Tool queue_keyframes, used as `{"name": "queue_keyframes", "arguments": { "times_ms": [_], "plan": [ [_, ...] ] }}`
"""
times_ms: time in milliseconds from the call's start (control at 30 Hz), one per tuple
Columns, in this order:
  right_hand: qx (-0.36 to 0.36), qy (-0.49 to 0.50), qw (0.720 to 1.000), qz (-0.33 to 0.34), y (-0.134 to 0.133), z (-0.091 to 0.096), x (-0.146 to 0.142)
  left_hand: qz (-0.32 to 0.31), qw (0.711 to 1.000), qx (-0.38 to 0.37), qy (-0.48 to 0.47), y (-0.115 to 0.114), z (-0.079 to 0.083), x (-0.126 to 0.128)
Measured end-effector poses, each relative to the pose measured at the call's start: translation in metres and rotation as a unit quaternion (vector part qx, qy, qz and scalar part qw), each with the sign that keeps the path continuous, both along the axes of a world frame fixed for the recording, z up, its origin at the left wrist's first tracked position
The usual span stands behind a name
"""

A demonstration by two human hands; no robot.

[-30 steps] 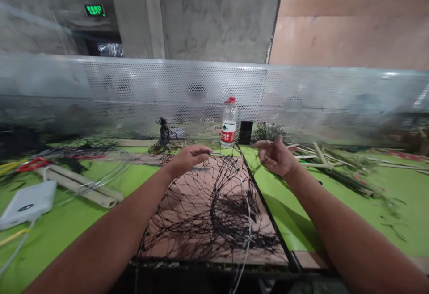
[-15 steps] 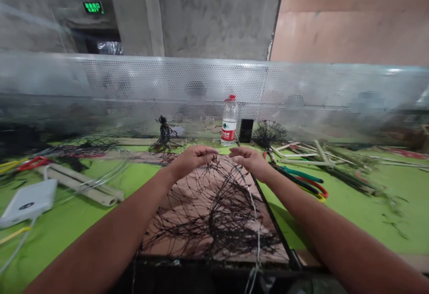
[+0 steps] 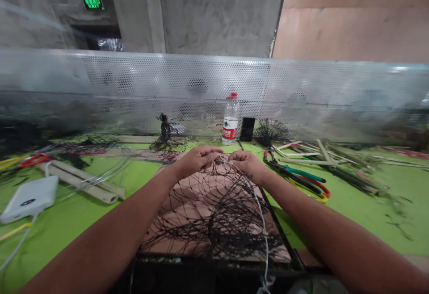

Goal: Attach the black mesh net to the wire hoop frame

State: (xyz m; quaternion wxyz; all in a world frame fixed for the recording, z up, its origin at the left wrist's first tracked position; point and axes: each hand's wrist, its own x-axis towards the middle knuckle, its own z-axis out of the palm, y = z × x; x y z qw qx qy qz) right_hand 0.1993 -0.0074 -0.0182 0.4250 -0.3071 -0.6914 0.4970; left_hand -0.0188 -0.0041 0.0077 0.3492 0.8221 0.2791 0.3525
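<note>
Black knotted netting (image 3: pixel 214 218) is lying across a brown board (image 3: pixel 174 204), its upper edge gathered up near the board's far end. A pale cord (image 3: pixel 263 227) is running along the net's right side and trailing over the near edge. Both hands are working at the top of the mesh: the left hand (image 3: pixel 197 160) and right hand (image 3: pixel 248 166) are curled, fingertips almost meeting, apparently pinching strands and cord, though the fingers hide the exact hold. Mesh near the hands is opening out; the lower part is remaining bunched in dark tangles, so much is left unsorted. Cutters with colored handles (image 3: pixel 298 180) are lying on the green tabletop (image 3: pixel 362 213) to the right, beside bamboo strips (image 3: pixel 338 164). A water bottle (image 3: pixel 230 119) is standing beyond the board.
</note>
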Motion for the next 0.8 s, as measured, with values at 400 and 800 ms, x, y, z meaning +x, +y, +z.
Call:
{"name": "queue_keyframes", "arguments": {
  "times_ms": [400, 800],
  "plan": [
    [0.006, 0.041, 0.999, -0.018, -0.005, 0.008, 0.0063, 0.043, 0.998, 0.031, 0.017, 0.0055, -0.0006, -0.0012],
    [-0.105, 0.053, 0.993, 0.032, -0.0079, 0.0057, -0.0013, 0.047, 0.988, 0.11, 0.096, 0.0081, 0.0015, -0.0029]
  ]
}}
